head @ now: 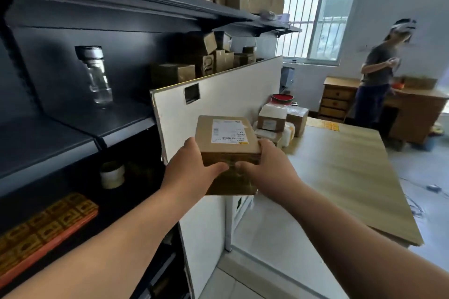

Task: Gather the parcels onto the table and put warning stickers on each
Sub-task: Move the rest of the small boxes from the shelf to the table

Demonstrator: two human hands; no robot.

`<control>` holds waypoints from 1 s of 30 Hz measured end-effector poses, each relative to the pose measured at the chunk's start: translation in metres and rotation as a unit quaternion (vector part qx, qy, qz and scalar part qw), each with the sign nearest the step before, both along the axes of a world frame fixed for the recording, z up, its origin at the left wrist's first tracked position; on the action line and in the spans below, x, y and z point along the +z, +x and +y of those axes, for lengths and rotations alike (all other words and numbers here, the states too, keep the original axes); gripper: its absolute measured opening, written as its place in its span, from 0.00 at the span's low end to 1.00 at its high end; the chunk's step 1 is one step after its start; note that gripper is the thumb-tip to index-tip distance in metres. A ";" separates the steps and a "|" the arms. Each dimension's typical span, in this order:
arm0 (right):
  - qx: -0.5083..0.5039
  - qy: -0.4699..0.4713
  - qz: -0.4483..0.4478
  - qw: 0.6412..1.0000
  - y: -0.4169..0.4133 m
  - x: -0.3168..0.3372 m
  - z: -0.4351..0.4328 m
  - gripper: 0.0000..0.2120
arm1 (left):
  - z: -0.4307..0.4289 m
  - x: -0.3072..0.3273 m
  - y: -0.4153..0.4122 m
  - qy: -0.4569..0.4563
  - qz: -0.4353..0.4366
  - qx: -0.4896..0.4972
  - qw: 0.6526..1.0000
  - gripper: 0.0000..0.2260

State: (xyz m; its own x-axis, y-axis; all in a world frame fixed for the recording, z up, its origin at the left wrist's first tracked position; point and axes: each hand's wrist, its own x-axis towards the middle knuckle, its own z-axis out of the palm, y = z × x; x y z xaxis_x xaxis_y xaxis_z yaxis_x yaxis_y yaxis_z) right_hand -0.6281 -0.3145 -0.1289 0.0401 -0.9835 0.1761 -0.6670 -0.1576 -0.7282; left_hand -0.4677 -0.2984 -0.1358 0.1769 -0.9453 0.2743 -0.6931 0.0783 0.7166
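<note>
A brown cardboard parcel (227, 150) with a white shipping label (229, 131) on top is held in the air by both hands, between the dark shelving (73, 126) and the wooden table (345, 172). Its left side is gripped by the left hand (192, 168), its right side by the right hand (266, 167), thumbs curled onto the near face. More parcels (283, 120) are stacked at the table's far corner, beside a white panel (233, 94). A sheet of yellow stickers (324, 124) is seen lying near them.

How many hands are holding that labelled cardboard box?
2: the left hand grips the box at its left edge, the right hand at its right edge.
</note>
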 end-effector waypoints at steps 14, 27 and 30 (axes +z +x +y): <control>-0.116 0.050 -0.072 0.989 -0.048 -0.049 -0.211 0.24 | -0.249 -0.035 -0.039 0.079 -0.009 -0.146 0.986 0.30; -0.093 0.104 -0.027 0.990 -0.117 -0.089 -0.393 0.24 | -0.425 -0.090 -0.107 0.128 0.009 -0.114 0.985 0.30; -0.086 0.116 -0.014 0.989 -0.129 -0.099 -0.433 0.24 | -0.463 -0.101 -0.120 0.138 0.016 -0.097 0.986 0.32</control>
State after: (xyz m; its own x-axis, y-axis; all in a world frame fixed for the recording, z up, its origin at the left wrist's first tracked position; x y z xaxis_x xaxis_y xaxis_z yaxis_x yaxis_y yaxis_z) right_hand -0.7572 -0.7480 -0.2280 -0.1339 -0.9894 -0.0558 -0.6489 0.1301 -0.7496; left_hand -0.5877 -0.7610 -0.2366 -0.0109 -0.9999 -0.0003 -0.6607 0.0070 0.7506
